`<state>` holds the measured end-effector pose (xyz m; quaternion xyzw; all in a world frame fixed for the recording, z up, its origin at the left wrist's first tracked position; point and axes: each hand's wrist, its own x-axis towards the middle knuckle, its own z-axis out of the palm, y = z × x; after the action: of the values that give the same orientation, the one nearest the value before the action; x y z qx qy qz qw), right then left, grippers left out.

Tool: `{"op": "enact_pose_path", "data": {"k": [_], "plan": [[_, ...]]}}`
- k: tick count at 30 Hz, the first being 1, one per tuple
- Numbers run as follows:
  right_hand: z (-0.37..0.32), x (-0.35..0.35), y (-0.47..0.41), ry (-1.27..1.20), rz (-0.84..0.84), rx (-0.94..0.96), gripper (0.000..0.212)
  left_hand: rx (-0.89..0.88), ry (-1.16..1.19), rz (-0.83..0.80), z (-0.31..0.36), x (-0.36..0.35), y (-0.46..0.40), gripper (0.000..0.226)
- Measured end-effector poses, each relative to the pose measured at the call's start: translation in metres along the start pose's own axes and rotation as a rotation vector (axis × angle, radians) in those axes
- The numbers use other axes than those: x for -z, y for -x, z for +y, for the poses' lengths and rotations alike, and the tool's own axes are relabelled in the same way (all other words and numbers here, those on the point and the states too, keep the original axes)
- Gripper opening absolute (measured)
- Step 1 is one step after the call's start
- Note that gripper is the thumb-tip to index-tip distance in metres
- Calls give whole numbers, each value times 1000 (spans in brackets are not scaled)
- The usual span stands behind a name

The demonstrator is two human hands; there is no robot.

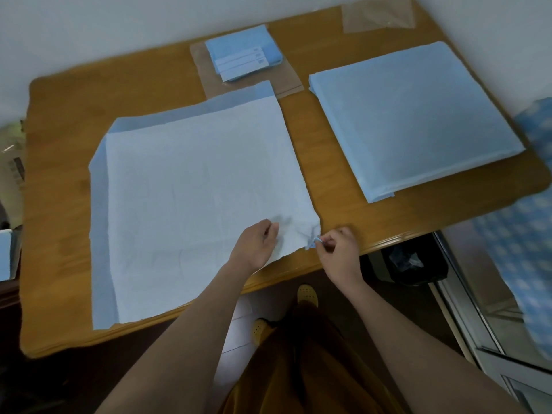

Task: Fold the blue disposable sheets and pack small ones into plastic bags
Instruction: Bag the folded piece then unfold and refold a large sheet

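Observation:
A large pale blue disposable sheet (pixel 191 186) lies spread on the wooden table (pixel 56 121), white side up with blue borders along its left and far edges. My left hand (pixel 258 245) rests on the sheet near its front right corner. My right hand (pixel 337 249) pinches that corner just past the sheet's edge. A thick stack of blue sheets (pixel 412 115) lies to the right. Several small folded blue sheets with white labels (pixel 243 56) sit on flat plastic bags (pixel 286 76) at the back. Another clear plastic bag (pixel 378 14) lies at the far right corner.
The table's front edge runs right under my hands. A black bin (pixel 415 261) stands on the floor below the right end. A blue patterned cloth (pixel 519 252) hangs at the right. White walls close off the back.

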<state>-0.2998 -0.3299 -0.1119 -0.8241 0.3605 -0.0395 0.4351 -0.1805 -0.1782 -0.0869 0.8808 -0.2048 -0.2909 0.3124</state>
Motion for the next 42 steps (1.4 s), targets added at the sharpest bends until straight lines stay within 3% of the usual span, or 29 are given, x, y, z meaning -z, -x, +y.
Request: {"op": "enact_pose_path", "data": {"k": [5,9,12,17,22,27,30,33,38,42], "plan": [[13,2,11,-30,60,-69,15,-1,-105,-36,-7,1,-4,24],[18,-1,16,-21,30,-167,11,-14,-191,-70,-10,1,-6,37],[16,1,15,13,-33,-98,31,-22,-206,-65,-10,0,-8,38],[14,5,15,31,-16,-43,25,-29,-208,-43,-13,-2,-6,39],[17,14,18,213,-234,-122,13,-48,-208,-13,-14,-5,-5,37],[6,18,11,213,-9,39,14,-43,-192,-6,-14,-7,-4,37],[-3,10,-5,146,-157,192,17,-38,-181,-4,-14,-7,-4,35],[-6,-2,-17,201,-361,93,20,-34,-186,-16,-15,-7,-3,39],[-22,-7,-29,318,-345,82,18,-82,-152,-40,-19,-5,-1,36],[-35,-8,-32,178,-418,164,27,-82,-156,59,-28,-1,8,33]]}}
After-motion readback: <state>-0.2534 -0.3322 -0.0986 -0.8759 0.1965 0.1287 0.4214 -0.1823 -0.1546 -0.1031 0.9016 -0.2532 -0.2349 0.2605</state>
